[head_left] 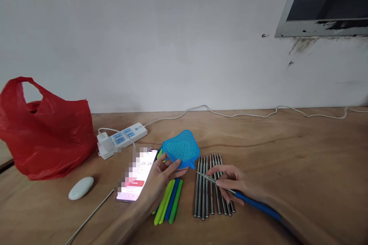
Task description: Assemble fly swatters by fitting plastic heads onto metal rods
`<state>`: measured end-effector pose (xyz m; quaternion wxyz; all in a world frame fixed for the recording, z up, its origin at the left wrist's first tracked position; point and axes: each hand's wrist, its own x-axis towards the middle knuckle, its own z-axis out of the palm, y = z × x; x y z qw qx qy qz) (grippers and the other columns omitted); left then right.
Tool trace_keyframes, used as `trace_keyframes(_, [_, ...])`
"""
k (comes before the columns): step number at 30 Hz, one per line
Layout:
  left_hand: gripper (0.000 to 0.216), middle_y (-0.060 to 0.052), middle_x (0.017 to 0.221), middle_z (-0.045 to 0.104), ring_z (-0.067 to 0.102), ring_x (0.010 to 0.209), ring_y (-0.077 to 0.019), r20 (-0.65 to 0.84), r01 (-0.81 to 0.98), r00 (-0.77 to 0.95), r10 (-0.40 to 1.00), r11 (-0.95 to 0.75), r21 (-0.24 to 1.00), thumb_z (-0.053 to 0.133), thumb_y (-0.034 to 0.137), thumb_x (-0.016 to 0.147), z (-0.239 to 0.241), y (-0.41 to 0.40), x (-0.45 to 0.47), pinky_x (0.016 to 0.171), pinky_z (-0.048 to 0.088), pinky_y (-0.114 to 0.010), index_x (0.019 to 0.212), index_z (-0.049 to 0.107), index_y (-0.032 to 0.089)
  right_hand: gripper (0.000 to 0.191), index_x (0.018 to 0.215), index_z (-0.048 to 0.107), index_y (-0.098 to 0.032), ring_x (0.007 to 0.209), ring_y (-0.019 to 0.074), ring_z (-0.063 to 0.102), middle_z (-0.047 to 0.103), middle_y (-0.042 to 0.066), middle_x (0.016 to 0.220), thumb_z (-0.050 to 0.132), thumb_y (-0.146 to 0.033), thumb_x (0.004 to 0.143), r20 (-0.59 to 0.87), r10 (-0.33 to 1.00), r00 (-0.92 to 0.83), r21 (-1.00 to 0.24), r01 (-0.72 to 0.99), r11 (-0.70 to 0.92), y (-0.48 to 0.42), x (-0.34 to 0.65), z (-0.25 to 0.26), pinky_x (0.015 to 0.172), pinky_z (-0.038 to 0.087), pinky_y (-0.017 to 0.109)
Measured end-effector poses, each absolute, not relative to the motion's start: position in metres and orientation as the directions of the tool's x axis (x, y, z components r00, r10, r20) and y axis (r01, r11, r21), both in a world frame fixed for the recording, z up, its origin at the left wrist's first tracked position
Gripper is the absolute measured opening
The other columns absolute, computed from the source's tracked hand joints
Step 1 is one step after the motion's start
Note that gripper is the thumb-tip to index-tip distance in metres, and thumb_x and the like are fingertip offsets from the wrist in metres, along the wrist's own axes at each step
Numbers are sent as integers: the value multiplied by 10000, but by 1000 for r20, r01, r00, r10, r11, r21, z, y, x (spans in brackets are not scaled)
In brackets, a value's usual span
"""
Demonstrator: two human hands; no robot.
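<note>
My left hand [165,172] is closed on the near edge of a blue perforated fly swatter head [181,146], whose short socket points toward the metal rods. Yellow-green mesh shows partly from beneath the blue one. My right hand [230,182] pinches a thin metal rod with a blue handle [257,204], its bare tip aimed left at the socket but apart from it. Several silver metal rods [204,191] lie side by side on the table under and beside my right hand. Green, yellow-green and blue handles [174,203] lie near my left wrist.
A lit phone [139,176] lies left of my left hand. Farther left are a white power strip [126,138] with a plugged-in charger, a white oval object [81,188] and a red plastic bag [54,138]. A white cable [238,115] runs along the wall.
</note>
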<state>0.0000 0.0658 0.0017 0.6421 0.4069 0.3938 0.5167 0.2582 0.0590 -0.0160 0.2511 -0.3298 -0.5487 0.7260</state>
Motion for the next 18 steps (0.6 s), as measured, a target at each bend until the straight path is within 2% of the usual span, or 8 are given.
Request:
trace_keyframes(7, [469,-85,979,780,752,918,-249,-144,-315,167,975,191,930,888,316,690,0,65,0,796,613,-314,1057,644,156,528,1176,597,-137,307,50,455,666,-42,582,722,-505,818,-180,712,-679,-966,-13,-258,59,259,-14,310,307,167])
trace_keyframes(12, [565,-81,963,778,756,902,-241,-167,-302,189,968,219,928,882,255,695,0,63,2,803,613,-312,1171,594,157,485,1171,620,-145,312,48,457,672,-39,591,717,-478,832,-164,726,-668,-969,-29,-245,58,258,-15,320,312,165])
trace_keyframes(18, [878,-7,801,740,764,765,-222,-195,-313,126,973,226,922,891,184,662,2,61,2,743,624,-317,1405,425,225,468,1154,629,-142,292,55,459,663,-49,551,720,-462,826,-189,757,-625,-965,-25,-262,59,258,-17,313,310,164])
